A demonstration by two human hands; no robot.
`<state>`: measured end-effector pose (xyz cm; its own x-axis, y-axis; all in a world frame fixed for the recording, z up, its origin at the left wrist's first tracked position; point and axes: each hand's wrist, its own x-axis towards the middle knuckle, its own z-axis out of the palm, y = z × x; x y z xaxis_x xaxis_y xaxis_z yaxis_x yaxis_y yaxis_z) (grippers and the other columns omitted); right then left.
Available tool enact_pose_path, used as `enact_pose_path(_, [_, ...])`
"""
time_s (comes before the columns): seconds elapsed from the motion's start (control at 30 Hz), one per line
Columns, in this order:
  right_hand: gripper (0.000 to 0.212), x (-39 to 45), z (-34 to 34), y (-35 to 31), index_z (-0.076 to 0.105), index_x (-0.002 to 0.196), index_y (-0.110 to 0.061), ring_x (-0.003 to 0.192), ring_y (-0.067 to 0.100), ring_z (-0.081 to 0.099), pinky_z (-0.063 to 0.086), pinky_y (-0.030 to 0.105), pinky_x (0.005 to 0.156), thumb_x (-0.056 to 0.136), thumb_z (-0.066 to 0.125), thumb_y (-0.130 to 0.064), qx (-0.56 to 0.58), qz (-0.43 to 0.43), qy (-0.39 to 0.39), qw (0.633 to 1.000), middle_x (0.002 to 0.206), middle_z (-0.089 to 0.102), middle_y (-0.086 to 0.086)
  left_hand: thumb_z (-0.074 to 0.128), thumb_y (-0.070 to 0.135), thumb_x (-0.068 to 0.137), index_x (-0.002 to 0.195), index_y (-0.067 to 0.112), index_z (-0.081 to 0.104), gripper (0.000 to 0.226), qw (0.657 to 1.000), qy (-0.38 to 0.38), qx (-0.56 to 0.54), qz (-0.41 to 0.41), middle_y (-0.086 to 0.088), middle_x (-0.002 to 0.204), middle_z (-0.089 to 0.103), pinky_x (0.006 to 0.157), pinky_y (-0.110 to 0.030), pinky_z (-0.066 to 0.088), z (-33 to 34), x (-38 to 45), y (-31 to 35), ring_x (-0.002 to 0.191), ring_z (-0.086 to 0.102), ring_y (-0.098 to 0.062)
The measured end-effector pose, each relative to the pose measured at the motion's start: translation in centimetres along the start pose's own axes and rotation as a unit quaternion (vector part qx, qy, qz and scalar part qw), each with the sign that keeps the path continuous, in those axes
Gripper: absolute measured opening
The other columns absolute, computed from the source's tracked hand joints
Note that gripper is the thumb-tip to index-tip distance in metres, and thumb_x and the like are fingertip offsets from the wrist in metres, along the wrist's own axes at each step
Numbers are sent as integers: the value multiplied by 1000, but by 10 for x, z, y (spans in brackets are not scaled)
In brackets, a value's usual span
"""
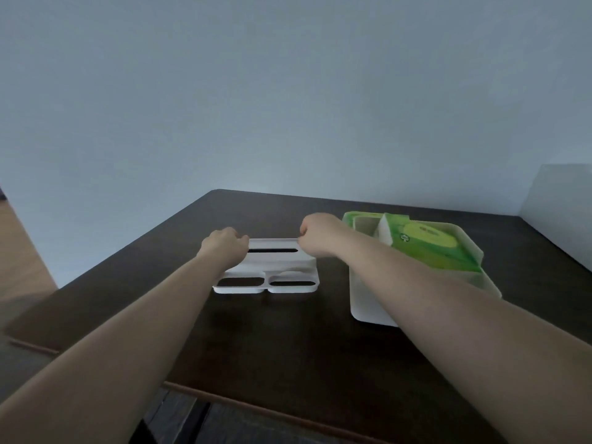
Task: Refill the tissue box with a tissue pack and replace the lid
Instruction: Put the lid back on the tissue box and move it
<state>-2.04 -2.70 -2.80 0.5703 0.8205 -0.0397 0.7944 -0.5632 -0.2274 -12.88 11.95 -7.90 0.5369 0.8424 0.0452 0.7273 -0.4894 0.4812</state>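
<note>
Only one view here, the head camera, looking down over a dark brown table (288, 341) with a plain pale wall (288, 91) behind it.

Both arms reach forward from the bottom corners. The left hand (224, 246) and right hand (315, 230) are each curled closed around the far edge of the white lid (272, 267), one at each end of that edge. The lid sits near the middle of the table, tilted so the far edge is raised while the near edge rests on the table or very close to it. It has a long dark slot up top between the two hands, plus two rounded openings along the near edge. Fingertips are tucked behind the rim, so I can't tell exactly how they wrap it, but the grip looks firm on both sides.

Over at about 3 o'clock from the lid is the white tissue box (368, 302), open on top, standing on the table just beside the lid but not touching it. The green tissue pack (429, 248) is inside it, sitting tilted, with its far end poking above the box rim. The right forearm crosses in front of the box's near left corner and hides part of it.

At the far right edge there's a pale flat panel (563, 213), too cut off to identify.
</note>
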Motion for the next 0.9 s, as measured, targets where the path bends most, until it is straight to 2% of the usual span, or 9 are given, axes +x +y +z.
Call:
enact_pose_path(0.07, [35, 1, 7, -8, 61, 117, 2, 86, 26, 55, 44, 31, 74, 92, 40, -9, -19, 29, -51, 998, 109, 64, 12, 37, 34, 97, 136, 4, 47, 50, 1000, 3, 5, -27, -15, 135, 54, 87, -38, 42, -3, 3, -11, 117, 53, -32])
enact_pose_path(0.17, [40, 2, 11, -12, 49, 131, 3, 93, 27, 56, 41, 30, 79, 95, 36, -9, 0, 79, -89, 993, 126, 56, 17, 41, 34, 96, 123, -4, 56, 49, 998, -21, -18, -59, -18, 113, 65, 71, -32, 40, -9, 8, -25, 89, 58, -28])
enact_pose_path(0.27, [41, 4, 13, -12, 44, 135, 4, 103, 31, 61, 45, 31, 85, 97, 34, -9, 44, 112, -103, 987, 137, 50, 20, 42, 31, 95, 81, -4, 59, 41, 997, -27, -37, -67, -10, 64, 53, 57, -29, 38, -11, 7, -32, 60, 48, -24])
enact_pose_path(0.33, [39, 9, 17, -9, 49, 131, 2, 106, 33, 62, 53, 35, 90, 96, 38, -10, 72, 119, -99, 985, 128, 54, 20, 39, 26, 96, 66, -3, 47, 43, 996, -19, -52, -69, -7, 56, 43, 59, -31, 36, -8, 9, -32, 58, 42, -23])
enact_pose_path(0.43, [22, 11, 17, -10, 55, 107, -1, 78, 28, 57, 51, 29, 65, 94, 42, -12, 90, 113, -83, 986, 105, 57, 15, 42, 26, 93, 52, 6, 37, 45, 993, 14, -96, -73, -5, 54, 43, 52, -27, 32, -9, 7, -30, 51, 39, -21])
enact_pose_path(0.6, [19, 3, 0, -5, 58, 99, -2, 83, 27, 52, 42, 31, 68, 93, 43, -11, 114, 95, -37, 988, 94, 54, 13, 47, 24, 91, 54, 10, 42, 40, 992, 77, -95, -42, -3, 59, 46, 49, -27, 30, -21, 2, -17, 56, 43, -22])
enact_pose_path(0.73, [12, -8, -22, 3, 53, 80, -3, 66, 22, 48, 36, 27, 53, 89, 47, -7, 146, 91, 14, 985, 70, 46, 8, 49, 21, 88, 60, 11, 46, 30, 987, 111, -118, -16, -2, 60, 46, 48, -25, 29, -33, -6, 2, 57, 42, -20])
enact_pose_path(0.83, [12, -19, -39, 12, 57, 90, 0, 73, 25, 50, 37, 29, 56, 87, 45, -3, 175, 98, 66, 978, 73, 48, 10, 51, 22, 87, 68, 12, 50, 21, 979, 137, -150, 3, 0, 61, 49, 50, -25, 32, -43, -16, 21, 63, 48, -22])
enact_pose_path(0.9, [10, -26, -51, 20, 55, 82, -2, 67, 24, 48, 36, 28, 54, 87, 45, -1, 197, 107, 101, 969, 70, 45, 9, 51, 22, 87, 75, 12, 53, 16, 973, 149, -178, 13, 1, 64, 51, 53, -27, 35, -48, -25, 34, 64, 50, -22])
